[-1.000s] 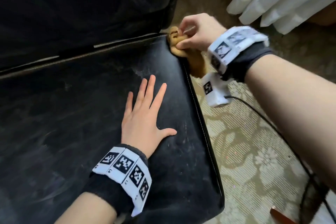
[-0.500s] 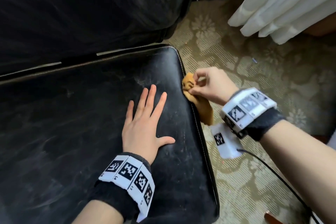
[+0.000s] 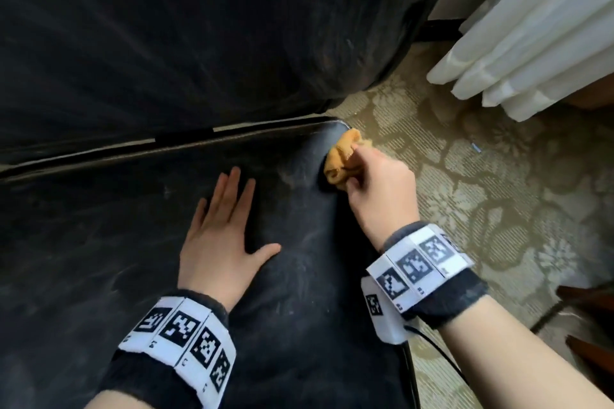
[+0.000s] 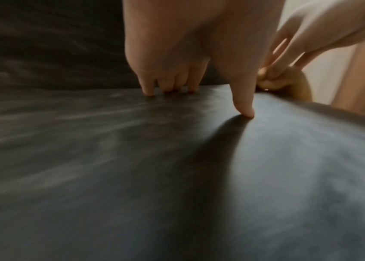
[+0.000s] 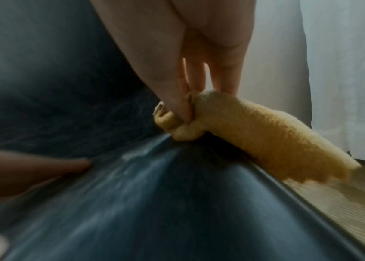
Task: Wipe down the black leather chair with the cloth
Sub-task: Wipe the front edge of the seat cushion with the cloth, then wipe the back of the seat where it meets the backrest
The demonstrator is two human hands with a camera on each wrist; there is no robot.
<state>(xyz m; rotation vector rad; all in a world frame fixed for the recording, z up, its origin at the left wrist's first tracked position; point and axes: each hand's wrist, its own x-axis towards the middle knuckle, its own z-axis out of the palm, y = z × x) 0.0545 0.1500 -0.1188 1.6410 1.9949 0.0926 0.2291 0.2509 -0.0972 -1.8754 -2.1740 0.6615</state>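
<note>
The black leather chair seat (image 3: pixel 99 242) fills the lower left of the head view, with its backrest (image 3: pixel 199 26) above. My right hand (image 3: pixel 382 189) grips a bunched yellow cloth (image 3: pixel 342 156) and presses it on the seat's far right corner. In the right wrist view the cloth (image 5: pixel 244 127) hangs over the seat's edge piping. My left hand (image 3: pixel 222 229) lies flat on the seat (image 4: pixel 177 176) with fingers straight and thumb (image 4: pixel 244 106) spread.
Patterned beige carpet (image 3: pixel 481 192) lies right of the seat. White curtain folds (image 3: pixel 531 43) hang at the upper right. A dark wooden furniture piece (image 3: pixel 588 325) stands at the right edge. A black cable (image 3: pixel 442 359) trails from my right wrist.
My right hand slid the cloth forward along the seat's right edge, then back to the far right corner. The left hand stayed flat on the seat.
</note>
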